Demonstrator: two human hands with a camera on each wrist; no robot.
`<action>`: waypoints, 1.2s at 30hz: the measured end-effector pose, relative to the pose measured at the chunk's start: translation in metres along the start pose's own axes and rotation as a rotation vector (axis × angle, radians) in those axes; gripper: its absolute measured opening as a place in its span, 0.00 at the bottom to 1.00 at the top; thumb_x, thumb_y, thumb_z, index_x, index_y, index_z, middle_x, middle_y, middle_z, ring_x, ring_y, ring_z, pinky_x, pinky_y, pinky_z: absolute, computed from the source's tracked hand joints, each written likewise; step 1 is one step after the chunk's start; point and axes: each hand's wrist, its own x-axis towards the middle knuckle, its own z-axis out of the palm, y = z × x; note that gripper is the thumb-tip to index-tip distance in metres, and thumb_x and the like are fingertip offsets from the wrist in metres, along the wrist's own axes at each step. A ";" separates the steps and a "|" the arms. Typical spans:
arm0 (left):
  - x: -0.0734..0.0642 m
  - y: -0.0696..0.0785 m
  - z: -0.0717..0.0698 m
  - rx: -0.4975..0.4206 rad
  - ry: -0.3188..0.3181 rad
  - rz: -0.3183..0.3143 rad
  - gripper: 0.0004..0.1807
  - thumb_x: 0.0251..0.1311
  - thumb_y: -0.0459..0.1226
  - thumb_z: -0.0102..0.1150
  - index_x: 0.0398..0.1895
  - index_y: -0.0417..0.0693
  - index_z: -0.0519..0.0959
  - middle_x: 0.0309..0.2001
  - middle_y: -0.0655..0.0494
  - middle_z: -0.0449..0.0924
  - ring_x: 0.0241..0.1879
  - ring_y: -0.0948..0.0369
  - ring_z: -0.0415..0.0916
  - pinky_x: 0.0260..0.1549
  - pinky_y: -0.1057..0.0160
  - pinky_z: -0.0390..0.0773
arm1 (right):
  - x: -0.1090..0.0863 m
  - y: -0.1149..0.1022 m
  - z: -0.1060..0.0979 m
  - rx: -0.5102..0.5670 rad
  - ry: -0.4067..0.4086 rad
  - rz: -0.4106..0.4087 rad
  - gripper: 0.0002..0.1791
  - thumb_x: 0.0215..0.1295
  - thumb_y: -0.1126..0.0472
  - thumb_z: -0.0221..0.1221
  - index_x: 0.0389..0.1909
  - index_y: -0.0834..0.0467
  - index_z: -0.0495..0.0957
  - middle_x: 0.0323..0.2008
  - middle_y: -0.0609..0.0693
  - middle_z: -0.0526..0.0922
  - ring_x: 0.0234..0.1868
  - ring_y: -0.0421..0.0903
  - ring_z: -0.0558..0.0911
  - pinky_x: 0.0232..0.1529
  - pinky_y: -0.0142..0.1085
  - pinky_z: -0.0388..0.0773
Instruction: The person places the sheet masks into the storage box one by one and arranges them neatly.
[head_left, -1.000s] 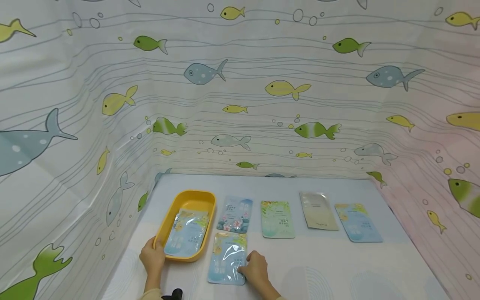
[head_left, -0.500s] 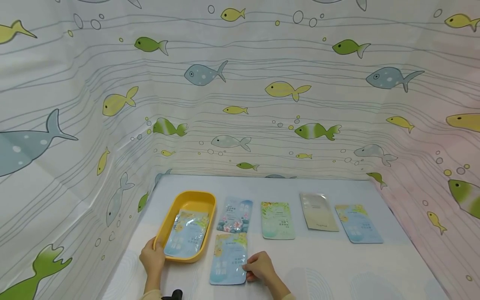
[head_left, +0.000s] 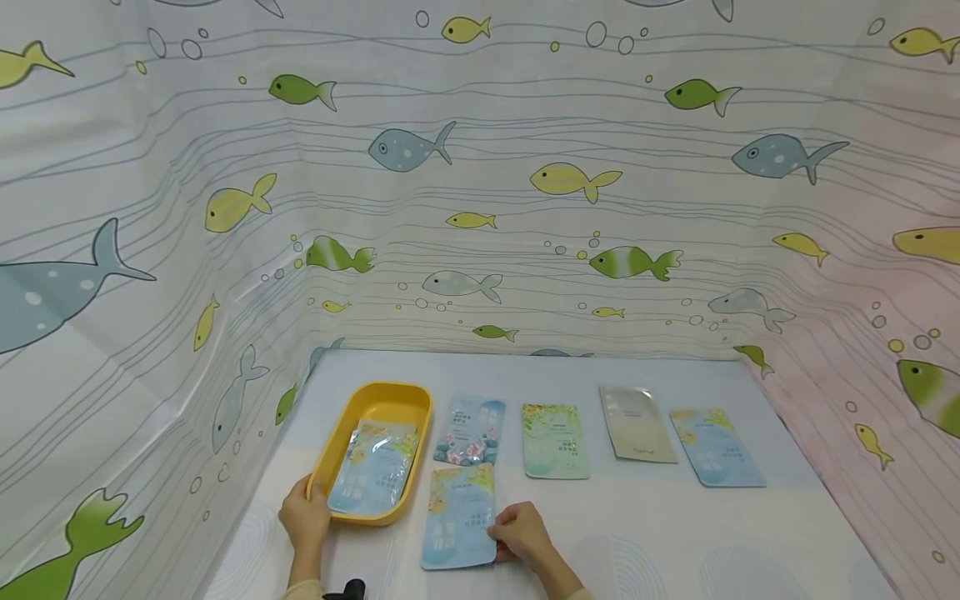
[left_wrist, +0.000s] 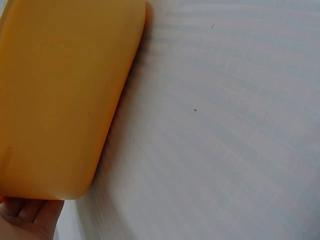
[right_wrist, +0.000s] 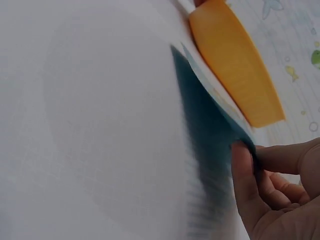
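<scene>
My left hand (head_left: 303, 512) grips the near left corner of a yellow tray (head_left: 395, 403). In the left wrist view its fingers (left_wrist: 31, 212) are at the end of the tray's wall. A blue sheet-mask packet (head_left: 375, 454) lies inside the tray. My right hand (head_left: 523, 533) pinches the right edge of another blue sheet-mask packet (head_left: 459, 508) in front of the tray's right side. The right wrist view shows that packet's edge (right_wrist: 220, 107) raised between thumb and fingers, with a shadow beneath.
A lotus-print packet (head_left: 470, 429) lies just behind the pinched one. Farther right are a green packet (head_left: 556, 440), a beige packet (head_left: 637, 422) and a blue packet (head_left: 717, 447). Fish-print sheeting (head_left: 480, 250) walls the table's back and sides.
My right hand has shifted right to the packet's edge, and the packet has slid slightly right, its near edge tilting up to the right. My left hand and the tray stay put.
</scene>
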 end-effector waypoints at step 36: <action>0.001 0.001 -0.001 -0.002 -0.023 -0.040 0.14 0.61 0.25 0.48 0.45 0.19 0.74 0.44 0.23 0.75 0.46 0.31 0.72 0.47 0.39 0.70 | -0.026 -0.078 -0.021 0.159 -0.059 -0.343 0.07 0.57 0.74 0.57 0.33 0.78 0.76 0.24 0.61 0.83 0.18 0.39 0.79 0.27 0.43 0.82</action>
